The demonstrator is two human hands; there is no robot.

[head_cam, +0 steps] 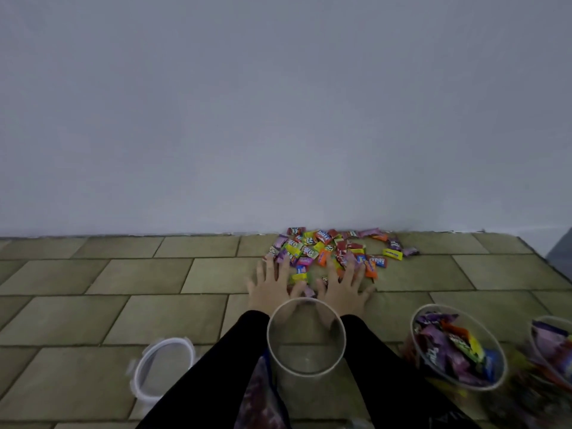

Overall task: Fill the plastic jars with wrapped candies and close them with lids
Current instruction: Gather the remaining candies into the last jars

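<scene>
- Wrapped candies (334,252) piled at frame centre, far edge of pile against the wall (278,119), near edge under the fingertips.
- Left hand (272,289) flat, fingers spread, palm down on the pile's lower-left edge; released, grasping nothing.
- Right hand (343,289) same pose on the pile's lower-right part, fingers splayed, released; a few candies lie between the two hands.
- Empty clear jar (306,339) lower centre, open mouth up, standing between the black sleeves (216,366), just below both hands.
- Filled jar (458,348) lower right, no lid on, packed with candies; well apart from the empty jar.
- Another jar (554,345) at the right frame edge, cut off, candies inside.
- Lid (164,366) lower left, clear with white rim, lying flat on the tile-patterned surface (93,289), beside the left sleeve.
- Open surface: whole left half bare, also a strip right of the pile up to the surface's right edge.
</scene>
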